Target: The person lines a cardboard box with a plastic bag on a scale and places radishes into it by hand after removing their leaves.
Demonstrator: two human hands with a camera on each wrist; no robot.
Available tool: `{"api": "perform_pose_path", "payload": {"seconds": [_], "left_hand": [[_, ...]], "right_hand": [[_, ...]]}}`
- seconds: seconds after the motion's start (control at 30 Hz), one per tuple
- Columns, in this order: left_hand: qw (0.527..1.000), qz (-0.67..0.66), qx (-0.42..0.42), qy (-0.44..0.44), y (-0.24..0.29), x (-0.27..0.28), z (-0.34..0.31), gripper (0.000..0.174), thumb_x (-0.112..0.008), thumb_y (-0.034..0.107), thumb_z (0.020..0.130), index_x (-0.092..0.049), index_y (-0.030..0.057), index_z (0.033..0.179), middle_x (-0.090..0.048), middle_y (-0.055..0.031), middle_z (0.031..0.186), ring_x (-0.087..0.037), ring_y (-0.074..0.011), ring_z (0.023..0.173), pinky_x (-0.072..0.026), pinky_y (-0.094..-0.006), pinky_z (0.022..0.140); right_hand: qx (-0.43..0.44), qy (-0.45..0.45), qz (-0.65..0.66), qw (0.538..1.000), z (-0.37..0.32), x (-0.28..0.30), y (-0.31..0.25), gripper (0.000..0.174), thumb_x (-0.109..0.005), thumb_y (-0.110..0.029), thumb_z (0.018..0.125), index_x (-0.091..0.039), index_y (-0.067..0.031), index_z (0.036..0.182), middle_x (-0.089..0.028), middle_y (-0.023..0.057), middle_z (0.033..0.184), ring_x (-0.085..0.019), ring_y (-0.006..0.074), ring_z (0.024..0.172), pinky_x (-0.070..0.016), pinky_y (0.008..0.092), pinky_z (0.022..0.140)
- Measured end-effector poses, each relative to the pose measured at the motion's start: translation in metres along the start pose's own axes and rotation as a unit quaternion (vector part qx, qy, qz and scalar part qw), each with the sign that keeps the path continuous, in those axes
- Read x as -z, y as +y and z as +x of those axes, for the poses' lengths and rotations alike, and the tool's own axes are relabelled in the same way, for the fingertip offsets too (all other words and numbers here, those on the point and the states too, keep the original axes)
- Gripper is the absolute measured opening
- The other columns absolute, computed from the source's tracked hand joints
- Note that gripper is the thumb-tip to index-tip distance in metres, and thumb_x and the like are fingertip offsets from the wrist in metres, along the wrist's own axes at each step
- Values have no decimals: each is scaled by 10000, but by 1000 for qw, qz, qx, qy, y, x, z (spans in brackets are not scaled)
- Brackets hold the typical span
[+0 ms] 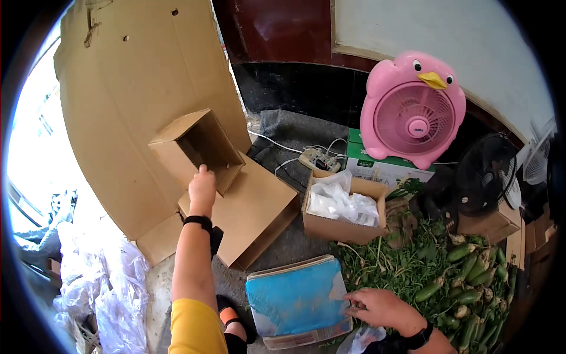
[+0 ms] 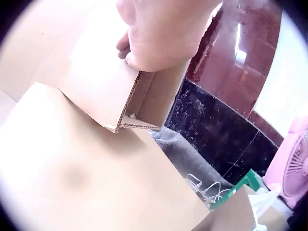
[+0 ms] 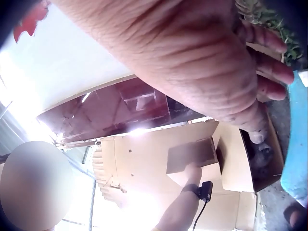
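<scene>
My left hand (image 1: 202, 192) pinches the near edge of a small open cardboard box (image 1: 171, 158). In the left wrist view the fingers curl over that box's wall (image 2: 103, 79). The small box sits tilted over a larger cardboard box (image 1: 250, 206), its open side facing up and right. My right hand (image 1: 380, 308) hangs with loosely bent fingers at the right edge of a low block with a worn blue top (image 1: 298, 295). Nothing shows between the right fingers in the right wrist view.
A tall cardboard sheet (image 1: 141, 71) stands behind the boxes. To the right are a carton with white plastic bags (image 1: 345, 203), a power strip (image 1: 320, 160), a pink penguin fan (image 1: 417, 115) and a heap of greens with long green vegetables (image 1: 466, 268). Clear plastic (image 1: 115, 283) lies left.
</scene>
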State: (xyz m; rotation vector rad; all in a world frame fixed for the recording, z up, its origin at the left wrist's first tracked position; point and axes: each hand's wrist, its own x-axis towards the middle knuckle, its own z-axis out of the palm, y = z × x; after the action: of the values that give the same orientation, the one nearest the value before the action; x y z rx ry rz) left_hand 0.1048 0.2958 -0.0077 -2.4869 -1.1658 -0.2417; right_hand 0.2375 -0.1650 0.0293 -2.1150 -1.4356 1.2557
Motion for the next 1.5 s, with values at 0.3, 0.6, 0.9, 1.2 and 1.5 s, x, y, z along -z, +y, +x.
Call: {"api": "perform_pose_path", "payload": {"seconds": [0.3,0.6,0.9,1.2,1.5], "left_hand": [[965,-213,1,152,-54,110,-82,252,-485,-54,715,-643,22,895,-555,-138,917,-568,-323,831,-469,-374,740],[943,-311,28,119,-17,236,-212,220,-531,-34,685,-636,-4,876,-559,-149,821,-580,-274,675,-469,-331,630],[960,-271,-56,-50,74,231,-300,185,-583,112,714,-625,61,886,-528,-131,848,-584,-309,713,-497,-384,616],[948,-208,-189,-150,143,189,-333,76,-573,135,728,-553,63,711,-505,-105,771,-573,-289,526,-489,-383,466],[914,-262,-229,-208,150,200,-328,148,-578,170,731,-562,57,825,-521,-88,780,-595,-244,544,-495,-336,454]], "right_hand": [[50,89,-41,994,-11,-20,0,361,-586,-328,783,-590,-83,1047,-611,126,895,-589,300,826,-471,379,707],[19,119,-65,991,-23,-10,-10,352,-584,-320,783,-594,-78,1038,-633,141,910,-598,313,856,-477,398,733],[-37,319,-3,947,-21,12,2,283,-583,-258,791,-620,-56,985,-645,126,886,-606,290,849,-476,377,745],[-13,312,31,950,12,41,1,246,-598,-246,773,-641,-57,925,-651,115,882,-614,272,840,-483,358,739],[-17,353,22,935,135,100,78,166,-602,-185,713,-666,-81,826,-638,147,850,-606,309,822,-478,375,727]]}}
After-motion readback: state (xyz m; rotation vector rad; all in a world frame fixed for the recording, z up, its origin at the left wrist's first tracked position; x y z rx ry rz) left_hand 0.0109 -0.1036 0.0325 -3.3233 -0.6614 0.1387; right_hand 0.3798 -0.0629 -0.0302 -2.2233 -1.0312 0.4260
